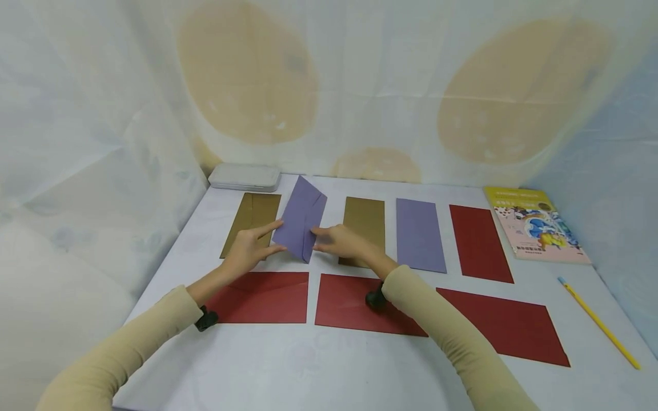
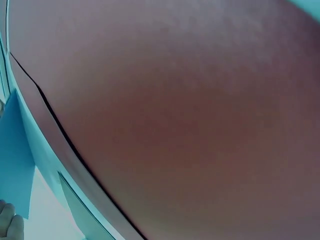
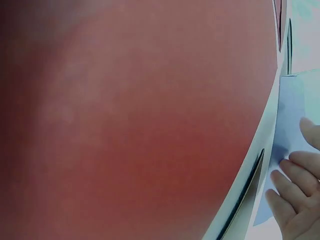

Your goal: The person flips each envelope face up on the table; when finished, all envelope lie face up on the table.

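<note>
A purple envelope [image 1: 300, 220], its flap seam and creases visible, stands tilted above the white table between both hands. My left hand [image 1: 245, 248] holds it at the lower left edge, thumb and index finger spread apart. At the lower right edge my right hand [image 1: 339, 241] grips it between thumb and fingers. Partly under the left hand lies a gold envelope [image 1: 252, 211]; another gold envelope [image 1: 365, 220] is partly covered by the right hand. In the right wrist view the right fingers [image 3: 295, 180] lie against the purple paper; a blurred red surface fills most of that view.
Red envelopes [image 1: 267, 297], [image 1: 349, 302], [image 1: 514, 325] lie in a front row. Behind them are another purple envelope [image 1: 418, 234] and an upright red one [image 1: 480, 242]. A pale case [image 1: 245, 177] sits back left; a booklet [image 1: 537, 225] and yellow pencil [image 1: 598, 322] are at right.
</note>
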`<state>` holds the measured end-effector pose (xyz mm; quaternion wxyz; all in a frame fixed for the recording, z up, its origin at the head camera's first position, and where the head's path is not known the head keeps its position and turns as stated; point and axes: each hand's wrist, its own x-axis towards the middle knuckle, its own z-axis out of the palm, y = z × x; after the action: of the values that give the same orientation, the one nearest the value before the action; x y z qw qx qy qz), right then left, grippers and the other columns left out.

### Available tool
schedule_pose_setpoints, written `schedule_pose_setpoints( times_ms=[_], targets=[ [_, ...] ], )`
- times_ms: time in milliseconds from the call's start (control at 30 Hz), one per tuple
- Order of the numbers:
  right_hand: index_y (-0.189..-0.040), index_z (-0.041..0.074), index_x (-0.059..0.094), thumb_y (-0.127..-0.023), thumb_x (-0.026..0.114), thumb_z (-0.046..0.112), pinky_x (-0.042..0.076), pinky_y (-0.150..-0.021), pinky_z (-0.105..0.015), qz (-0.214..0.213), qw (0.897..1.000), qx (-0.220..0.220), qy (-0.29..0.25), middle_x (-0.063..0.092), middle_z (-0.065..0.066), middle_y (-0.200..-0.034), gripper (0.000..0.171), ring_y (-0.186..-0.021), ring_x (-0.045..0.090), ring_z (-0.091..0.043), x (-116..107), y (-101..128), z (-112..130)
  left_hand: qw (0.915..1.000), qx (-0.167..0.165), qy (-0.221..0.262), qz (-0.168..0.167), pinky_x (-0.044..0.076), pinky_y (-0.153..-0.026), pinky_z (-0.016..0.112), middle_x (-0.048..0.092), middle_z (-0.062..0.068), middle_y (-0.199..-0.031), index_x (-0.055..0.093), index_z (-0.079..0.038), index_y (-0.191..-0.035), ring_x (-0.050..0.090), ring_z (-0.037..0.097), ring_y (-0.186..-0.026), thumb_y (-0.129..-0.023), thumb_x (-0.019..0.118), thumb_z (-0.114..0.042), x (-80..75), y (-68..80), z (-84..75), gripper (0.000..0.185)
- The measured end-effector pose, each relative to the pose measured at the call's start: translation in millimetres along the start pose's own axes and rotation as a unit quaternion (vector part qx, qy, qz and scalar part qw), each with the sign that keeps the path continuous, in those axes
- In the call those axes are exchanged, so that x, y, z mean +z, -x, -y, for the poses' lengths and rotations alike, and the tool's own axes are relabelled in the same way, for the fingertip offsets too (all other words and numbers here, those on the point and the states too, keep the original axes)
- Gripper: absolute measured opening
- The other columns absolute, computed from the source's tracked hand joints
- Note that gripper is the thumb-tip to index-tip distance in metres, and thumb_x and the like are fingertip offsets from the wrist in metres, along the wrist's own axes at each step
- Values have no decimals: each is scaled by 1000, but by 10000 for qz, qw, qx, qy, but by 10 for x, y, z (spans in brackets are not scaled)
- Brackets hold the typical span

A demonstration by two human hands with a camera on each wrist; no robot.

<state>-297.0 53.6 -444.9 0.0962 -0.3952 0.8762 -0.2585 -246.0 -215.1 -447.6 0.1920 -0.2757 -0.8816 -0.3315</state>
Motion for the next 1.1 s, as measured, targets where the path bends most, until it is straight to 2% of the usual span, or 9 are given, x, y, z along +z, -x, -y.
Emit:
schedule_pose_setpoints(
  times_ms=[133, 200, 267, 367, 567, 667, 833, 933, 1100],
  targets=[
    [-136, -2, 52, -95, 64, 22, 43, -77, -22, 46, 9999, -89, 78, 56, -15, -133, 50, -89, 56, -9, 5, 6, -11, 9996, -164, -65, 232, 31, -42, 20, 71, 13, -85, 68, -3, -120, 28, 2, -44, -71, 85, -22, -42, 10, 31, 55],
    [-136, -3, 52, -94, 64, 20, 42, -77, -23, 60, 9999, -81, 55, 56, -15, -133, 49, -89, 55, -11, -1, 14, -16, 9986, -280, -103, 432, 29, -41, 20, 61, 6, -62, 69, -3, -119, 23, 2, -45, -73, 84, -25, -54, 19, 42, 53],
    [-135, -4, 53, -94, 65, 19, 41, -75, -23, 86, 9999, -71, 51, 56, -16, -132, 49, -85, 53, -13, -8, 26, -24, 9970, -354, -164, 665, 27, -41, 20, 48, -1, -53, 69, -4, -120, 18, 2, -46, -75, 83, -27, -58, 27, 60, 53],
    [-135, -3, 53, -93, 66, 20, 40, -77, -23, 125, 9999, -11, 56, 56, -15, -133, 49, -90, 54, -12, -19, 44, -44, 9941, -402, -274, 970, 23, -42, 21, 44, -5, -50, 70, -5, -119, 13, 2, -48, -75, 82, -31, -56, 32, 79, 52],
    [-135, -1, 53, -94, 66, 22, 44, -89, -26, 209, 9997, 87, 93, 54, -14, -134, 50, -113, 55, -13, -44, 69, -68, 9867, -514, -529, 1450, 22, -46, 24, 40, -10, -47, 70, -4, -119, 14, 4, -51, -75, 82, -35, -30, 27, 111, 54],
    [-134, -3, 54, -93, 66, 21, 43, -97, -31, 206, 9997, 36, 141, 55, -15, -133, 49, -122, 53, -20, -53, 62, -71, 9834, -497, -713, 1591, 26, -49, 24, 48, -5, -52, 70, -6, -119, 21, 6, -53, -76, 81, -37, -4, 27, 146, 54],
    [-132, -5, 55, -92, 67, 18, 44, -96, -32, 168, 9996, 0, 212, 57, -16, -131, 48, -118, 56, -20, -52, 24, -84, 9804, -265, -981, 1689, 40, -58, 27, 70, 13, -85, 70, -5, -118, 46, 12, -64, -77, 81, -37, 33, 16, 147, 53],
    [-132, -5, 55, -92, 67, 18, 45, -94, -31, 159, 9996, 11, 250, 57, -17, -131, 48, -115, 57, -18, -57, 13, -83, 9791, -204, -1081, 1709, 42, -61, 28, 70, 18, -102, 70, -4, -117, 52, 15, -69, -78, 80, -36, 44, 10, 123, 52],
    [-132, -5, 55, -92, 67, 19, 44, -97, -33, 101, 9999, -5, 134, 57, -16, -131, 48, -119, 56, -22, -88, 41, -82, 9771, -232, -1263, 1699, 39, -56, 27, 71, 15, -94, 71, -3, -115, 47, 14, -64, -79, 81, -33, 47, 36, 88, 47]
  ],
)
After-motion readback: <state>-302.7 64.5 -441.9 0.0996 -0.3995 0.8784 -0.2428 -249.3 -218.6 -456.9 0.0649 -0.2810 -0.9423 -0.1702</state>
